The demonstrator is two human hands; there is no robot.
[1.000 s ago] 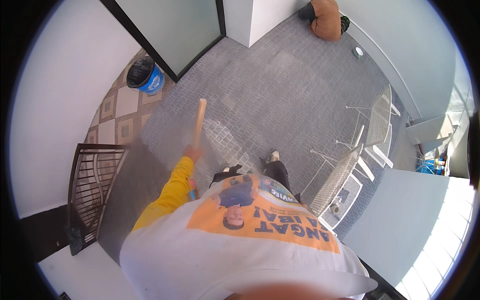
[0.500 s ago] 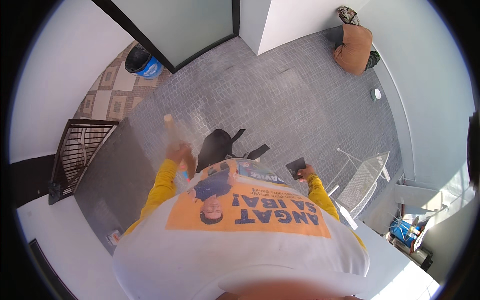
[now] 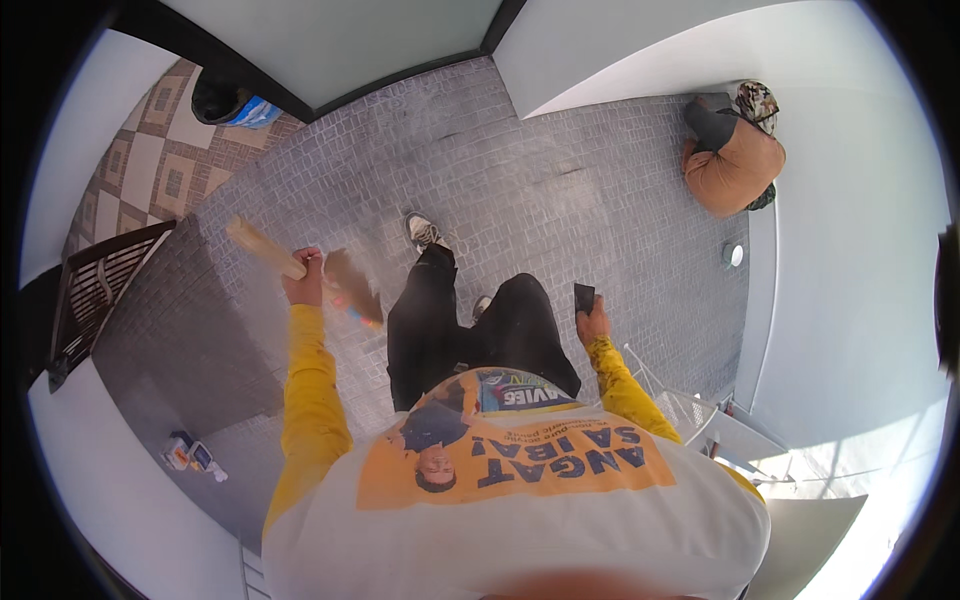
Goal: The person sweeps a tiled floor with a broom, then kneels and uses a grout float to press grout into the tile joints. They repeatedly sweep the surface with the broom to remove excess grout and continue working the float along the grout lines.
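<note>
Well, a pale wooden bar (image 3: 262, 246) juts out from the left hand (image 3: 304, 287) clenched round its end, a blurred brown piece (image 3: 352, 284) just beside, while the black flat rectangle (image 3: 584, 297), gripped low by the right hand (image 3: 595, 322), could drop onto the grey paving (image 3: 660, 280) should those fingers slacken.
</note>
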